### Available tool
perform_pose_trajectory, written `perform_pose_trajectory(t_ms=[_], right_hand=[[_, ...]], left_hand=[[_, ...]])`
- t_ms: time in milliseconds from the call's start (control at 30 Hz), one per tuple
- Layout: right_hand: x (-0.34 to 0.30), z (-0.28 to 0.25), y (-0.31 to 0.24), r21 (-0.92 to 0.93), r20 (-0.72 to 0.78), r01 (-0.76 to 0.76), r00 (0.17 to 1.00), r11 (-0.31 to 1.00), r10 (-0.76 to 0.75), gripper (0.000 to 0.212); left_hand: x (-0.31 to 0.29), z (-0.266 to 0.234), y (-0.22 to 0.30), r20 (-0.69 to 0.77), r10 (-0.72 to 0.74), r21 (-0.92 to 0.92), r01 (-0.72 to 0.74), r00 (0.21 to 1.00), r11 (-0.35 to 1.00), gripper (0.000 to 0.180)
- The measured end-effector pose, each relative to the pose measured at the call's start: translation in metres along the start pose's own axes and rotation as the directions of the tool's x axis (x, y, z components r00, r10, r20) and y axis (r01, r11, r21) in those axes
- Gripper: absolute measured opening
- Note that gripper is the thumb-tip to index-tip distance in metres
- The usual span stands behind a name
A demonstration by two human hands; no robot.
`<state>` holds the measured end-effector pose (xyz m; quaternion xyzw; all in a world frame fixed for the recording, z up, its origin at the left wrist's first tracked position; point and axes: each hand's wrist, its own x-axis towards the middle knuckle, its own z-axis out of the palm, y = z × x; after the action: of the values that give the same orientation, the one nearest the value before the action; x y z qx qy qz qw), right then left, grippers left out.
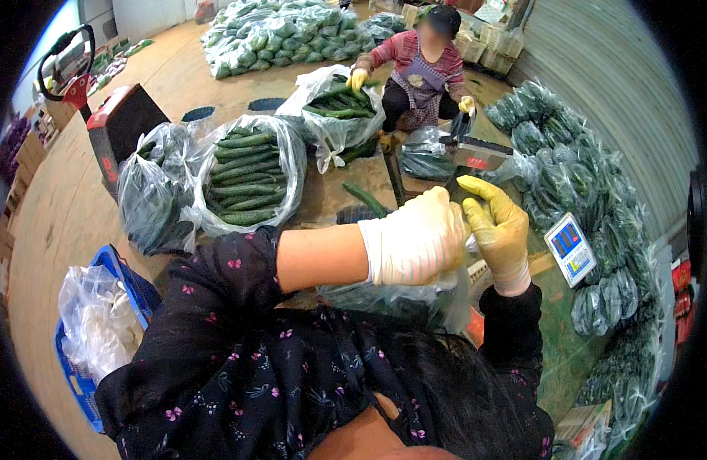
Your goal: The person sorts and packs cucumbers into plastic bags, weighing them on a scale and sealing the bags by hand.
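Note:
My left hand [424,236], in a pale glove, is closed into a fist at the centre. Whatever its fingers hold is hidden. My right hand [497,230], in a yellow-palmed glove, is close beside it, with thumb and forefinger bent and their tips apart. Beneath my hands lies a clear plastic bag [395,297] with dark green contents, partly covered by my arm. A loose cucumber [364,198] lies just beyond my left hand. Past my right hand stands a scale display [480,156] with red digits.
A co-worker [426,73] crouches ahead, one gloved hand at an open bag of cucumbers [339,103]. Another open cucumber bag [246,180] stands left, near a pallet jack [123,130]. Bagged cucumbers [575,176] line the right wall. A blue crate [131,280] holds plastic bags.

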<state>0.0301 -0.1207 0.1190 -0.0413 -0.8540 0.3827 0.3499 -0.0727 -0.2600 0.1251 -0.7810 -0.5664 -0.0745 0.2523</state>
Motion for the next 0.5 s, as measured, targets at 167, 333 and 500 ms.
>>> perform_pose_trajectory(t_ms=[167,333,500], right_hand=[[-0.014,0.003,0.065,0.033,-0.031,-0.204,0.978,0.978,0.205,0.019],[-0.077,0.002,0.19,-0.318,-0.011,-0.395,0.91,0.862,0.414,0.016],[-0.114,0.009,0.208,-0.377,-0.029,-0.431,0.89,0.82,0.455,0.017]], left_hand=[[-0.04,0.026,0.003,-0.217,0.071,-0.23,-0.121,0.974,0.966,0.018],[-0.138,0.109,0.026,-0.087,-0.115,-0.305,0.083,0.99,0.949,0.031],[-0.148,0.099,0.035,0.134,-0.301,-0.401,0.33,0.944,0.855,0.04]])
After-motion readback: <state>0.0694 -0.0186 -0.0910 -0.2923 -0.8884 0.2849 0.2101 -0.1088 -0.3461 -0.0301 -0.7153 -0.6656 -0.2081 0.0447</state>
